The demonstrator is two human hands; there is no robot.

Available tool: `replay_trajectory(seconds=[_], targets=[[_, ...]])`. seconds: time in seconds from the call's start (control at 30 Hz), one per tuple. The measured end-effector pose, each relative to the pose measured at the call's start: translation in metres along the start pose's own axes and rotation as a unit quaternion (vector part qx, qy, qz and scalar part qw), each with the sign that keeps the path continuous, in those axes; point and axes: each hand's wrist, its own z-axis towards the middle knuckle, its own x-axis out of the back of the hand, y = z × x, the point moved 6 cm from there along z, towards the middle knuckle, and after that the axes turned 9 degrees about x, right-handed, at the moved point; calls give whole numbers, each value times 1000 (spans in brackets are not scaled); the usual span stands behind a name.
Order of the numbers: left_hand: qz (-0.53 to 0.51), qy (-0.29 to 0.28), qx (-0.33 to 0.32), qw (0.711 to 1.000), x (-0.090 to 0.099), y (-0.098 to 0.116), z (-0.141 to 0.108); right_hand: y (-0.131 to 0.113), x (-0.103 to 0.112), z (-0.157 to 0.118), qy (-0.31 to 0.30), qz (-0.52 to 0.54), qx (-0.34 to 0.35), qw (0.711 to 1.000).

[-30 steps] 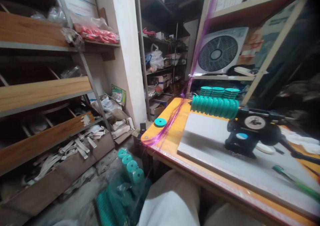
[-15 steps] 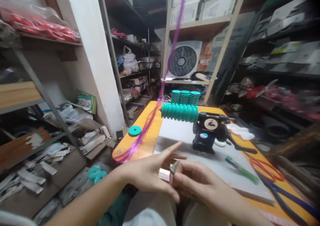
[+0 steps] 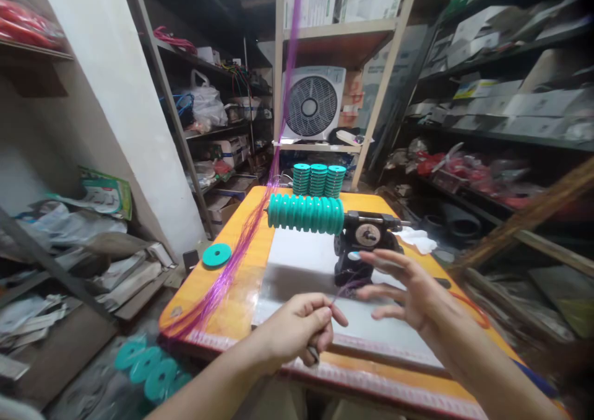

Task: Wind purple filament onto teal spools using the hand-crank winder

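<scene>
My left hand [image 3: 309,327] is closed in a pinch at the table's front edge. A thin purple strand [image 3: 341,294] rises from its fingertips, and the end of a small dark object [image 3: 313,353] shows under the curled fingers. To the right, my right hand [image 3: 408,290] is held up with its fingers spread and nothing visible in them, in front of the black winding machine [image 3: 366,234]. A row of teal spools [image 3: 306,214] is stacked on the machine's shaft. More purple strands [image 3: 232,259] hang from above and run down across the table's left side.
The yellow table [image 3: 195,302] carries a white board [image 3: 301,265], one flat teal spool [image 3: 216,255] and three stacks of teal spools [image 3: 318,180] at the back. More teal spools [image 3: 160,377] lie low at the left. A box fan [image 3: 310,104] stands behind, with loaded shelves around.
My right hand has moved up and right, away from my left, and its fingers have spread. My left hand has gone from open to a pinch. The view has swung right.
</scene>
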Motion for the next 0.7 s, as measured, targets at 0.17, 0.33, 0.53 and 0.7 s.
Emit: replay_trajectory(seconds=[0.17,0.33,0.53,0.7], targets=[[-201,-6,-74,977,4,-3,11,17,35,-24,204,-26,43,978],[-245,-28,-94,965,-5,-8,17,43,-4,-41,-6,-250,-31,968],[-171,12,-54,984,-11,-15,13,43,-38,-26,-32,-207,-29,977],[-131,26,-50,990,-12,-21,11,39,-45,-20,-6,-215,12,976]])
